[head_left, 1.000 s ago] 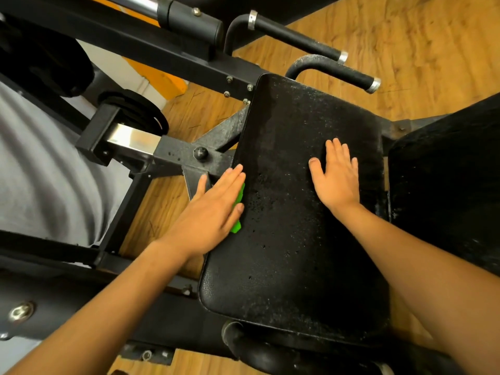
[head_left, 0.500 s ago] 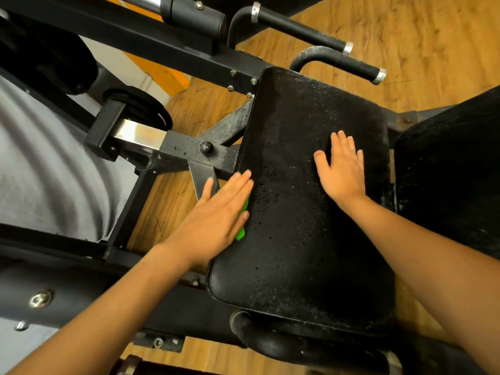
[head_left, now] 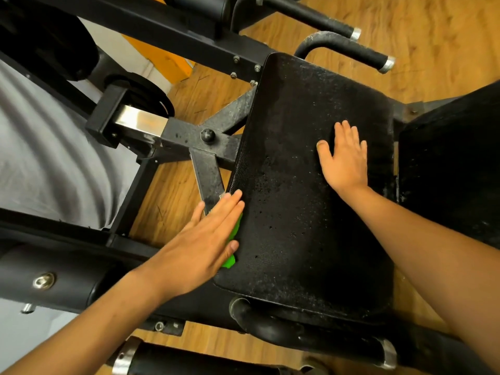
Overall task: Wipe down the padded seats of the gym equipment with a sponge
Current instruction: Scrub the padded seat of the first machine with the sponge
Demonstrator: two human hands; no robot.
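1. The left hand (head_left: 205, 239), lower centre of the frame, has its fingers straight and close together. It presses the green sponge (head_left: 234, 231) flat against the left side edge of the seat pad (head_left: 305, 226). Nothing is curled round the sponge; it is an open palm pushing.
2. The right hand (head_left: 345, 158), right of centre, lies flat on top of the same pad with its fingers straight and holds nothing. It looks like a brace.
3. The sponge is mostly hidden under the left fingers. Only a green strip shows between them and the pad, with a corner poking out below the little finger.
4. The pad's black top is flecked with pale specks and small dark pits. I cannot tell whether that is moisture, dust or wear, so the surface does not prove what has been wiped.
5. Judging by where the sponge sits, the work is on this pad's side edge, and the task seems partway at best.
6. A second pad (head_left: 454, 163) at the right edge of the frame has neither hand on it and probably remains to be done.
7. Two grip bars (head_left: 351, 48) stick out at the upper centre. The steel frame (head_left: 208, 155) runs to the left of the pad over the wooden floor (head_left: 438, 36).
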